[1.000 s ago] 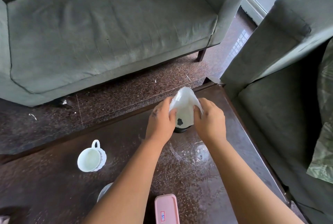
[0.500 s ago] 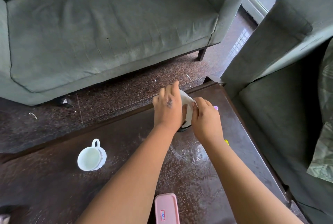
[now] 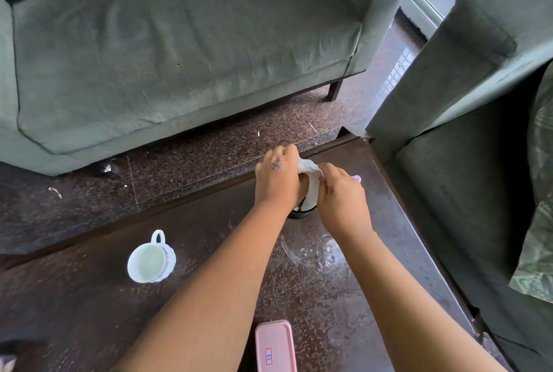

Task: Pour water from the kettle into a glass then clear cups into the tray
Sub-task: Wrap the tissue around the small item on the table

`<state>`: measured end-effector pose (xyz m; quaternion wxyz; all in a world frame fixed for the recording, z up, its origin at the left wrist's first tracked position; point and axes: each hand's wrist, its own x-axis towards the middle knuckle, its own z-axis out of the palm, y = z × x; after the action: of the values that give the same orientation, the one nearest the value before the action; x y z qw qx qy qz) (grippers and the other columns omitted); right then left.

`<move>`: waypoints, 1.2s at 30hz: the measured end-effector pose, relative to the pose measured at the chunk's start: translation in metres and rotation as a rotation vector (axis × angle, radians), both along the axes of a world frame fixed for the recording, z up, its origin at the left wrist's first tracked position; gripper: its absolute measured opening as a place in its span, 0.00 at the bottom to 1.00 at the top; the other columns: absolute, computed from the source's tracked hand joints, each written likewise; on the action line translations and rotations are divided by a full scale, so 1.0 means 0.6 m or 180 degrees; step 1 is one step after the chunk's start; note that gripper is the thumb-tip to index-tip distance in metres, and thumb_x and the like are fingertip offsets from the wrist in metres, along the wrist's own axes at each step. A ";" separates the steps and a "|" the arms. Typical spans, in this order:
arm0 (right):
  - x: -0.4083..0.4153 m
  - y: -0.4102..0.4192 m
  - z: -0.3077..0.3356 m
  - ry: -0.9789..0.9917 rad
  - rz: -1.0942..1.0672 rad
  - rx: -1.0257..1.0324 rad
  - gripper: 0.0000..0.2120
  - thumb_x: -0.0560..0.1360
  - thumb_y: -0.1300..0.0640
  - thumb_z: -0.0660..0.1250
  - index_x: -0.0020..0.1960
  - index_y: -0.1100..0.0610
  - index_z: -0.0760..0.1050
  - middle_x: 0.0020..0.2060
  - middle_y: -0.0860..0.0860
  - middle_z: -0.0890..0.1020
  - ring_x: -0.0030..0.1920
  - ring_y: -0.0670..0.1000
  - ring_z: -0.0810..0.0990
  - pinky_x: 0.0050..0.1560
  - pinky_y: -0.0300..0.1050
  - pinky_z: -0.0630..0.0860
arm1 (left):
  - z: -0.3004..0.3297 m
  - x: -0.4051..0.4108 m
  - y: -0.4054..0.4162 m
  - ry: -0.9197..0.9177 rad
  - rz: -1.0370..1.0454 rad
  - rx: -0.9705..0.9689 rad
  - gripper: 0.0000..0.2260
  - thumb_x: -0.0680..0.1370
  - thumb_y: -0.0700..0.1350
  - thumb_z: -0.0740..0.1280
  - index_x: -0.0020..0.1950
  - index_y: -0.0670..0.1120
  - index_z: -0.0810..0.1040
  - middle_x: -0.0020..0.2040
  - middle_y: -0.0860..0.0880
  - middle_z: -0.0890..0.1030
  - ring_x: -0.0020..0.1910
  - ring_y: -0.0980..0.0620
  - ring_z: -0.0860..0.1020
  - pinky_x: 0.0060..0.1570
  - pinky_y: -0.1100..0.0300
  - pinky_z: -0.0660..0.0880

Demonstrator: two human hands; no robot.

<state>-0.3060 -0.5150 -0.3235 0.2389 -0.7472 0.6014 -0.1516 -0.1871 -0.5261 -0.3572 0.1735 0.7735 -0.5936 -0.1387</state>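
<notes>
A white kettle [image 3: 311, 192] with a black base stands near the far right corner of the dark table [image 3: 89, 297]. Both hands close around it. My left hand [image 3: 278, 180] wraps over its top and left side, and my right hand [image 3: 341, 198] grips its right side, so most of the kettle is hidden. Just in front of it, under my right forearm, is a clear glass [image 3: 329, 252] that is hard to make out against the glossy top. A white cup [image 3: 151, 261] with a handle sits alone on the left half of the table.
A pink rectangular case [image 3: 275, 347] lies at the near table edge between my forearms. A small pink item [image 3: 356, 177] lies just beyond my right hand. A grey-green sofa [image 3: 179, 42] faces the table, and an armchair [image 3: 466, 96] flanks its right side.
The kettle's white top was plainly visible between my hands a second ago. My left hand has since slid up and over it, and both hands have shifted slightly away from me.
</notes>
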 end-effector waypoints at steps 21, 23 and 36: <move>-0.004 -0.006 0.004 0.0435 0.0305 0.0070 0.11 0.79 0.64 0.57 0.59 0.62 0.73 0.50 0.59 0.79 0.45 0.63 0.78 0.40 0.53 0.75 | 0.026 -0.005 0.058 -0.0002 0.0227 -0.0757 0.26 0.72 0.58 0.68 0.62 0.44 0.70 0.64 0.44 0.73 0.60 0.42 0.72 0.54 0.48 0.71; -0.003 -0.004 0.005 0.0465 0.0317 0.0038 0.12 0.78 0.65 0.57 0.59 0.62 0.73 0.50 0.60 0.79 0.45 0.63 0.78 0.38 0.52 0.72 | 0.028 -0.009 0.042 0.0165 0.0468 -0.0742 0.19 0.73 0.53 0.69 0.59 0.44 0.72 0.58 0.46 0.76 0.56 0.42 0.74 0.50 0.47 0.72; -0.012 -0.014 -0.003 0.0407 0.0116 0.0095 0.12 0.77 0.67 0.57 0.57 0.62 0.74 0.48 0.59 0.80 0.41 0.62 0.76 0.40 0.51 0.72 | 0.024 0.016 0.047 0.1149 0.0428 -0.0791 0.11 0.73 0.30 0.61 0.50 0.44 0.69 0.52 0.51 0.73 0.46 0.57 0.70 0.43 0.65 0.65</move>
<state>-0.3130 -0.5232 -0.3251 0.2139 -0.7625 0.6039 -0.0902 -0.1774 -0.4980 -0.3427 0.3796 0.7467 -0.5126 -0.1887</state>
